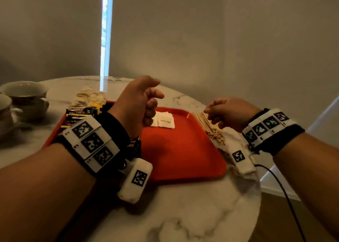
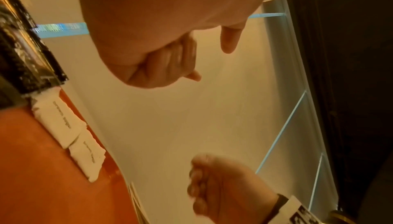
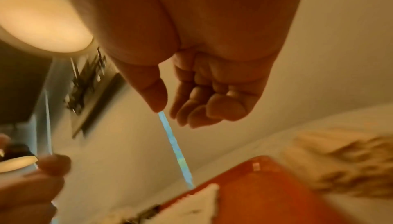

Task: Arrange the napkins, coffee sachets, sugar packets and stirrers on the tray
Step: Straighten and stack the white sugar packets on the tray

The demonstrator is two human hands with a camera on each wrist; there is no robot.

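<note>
A: Red tray (image 1: 183,150) on the marble table (image 1: 183,214). Two white sugar packets (image 1: 166,122) side by side at its far middle; dark coffee sachets (image 1: 78,113) on its left part. Stirrers (image 1: 211,126) heaped off the tray, just beside its right rim. Napkins (image 1: 91,95) behind the far-left corner, off the tray too.

B: Hands?

A: Left hand (image 1: 136,104) hangs over the tray, fingers curled in, nothing held. Right hand (image 1: 227,113) sits above the stirrers, fingers loosely bent, empty in the wrist view.

B: Stirrers next, I'd judge.

A: Likely. Best to pinch a small bundle mid-length, keep it parallel, lay it along the bare right side, apart from the sugar. Cups (image 1: 23,98) stand far left, well away.
</note>
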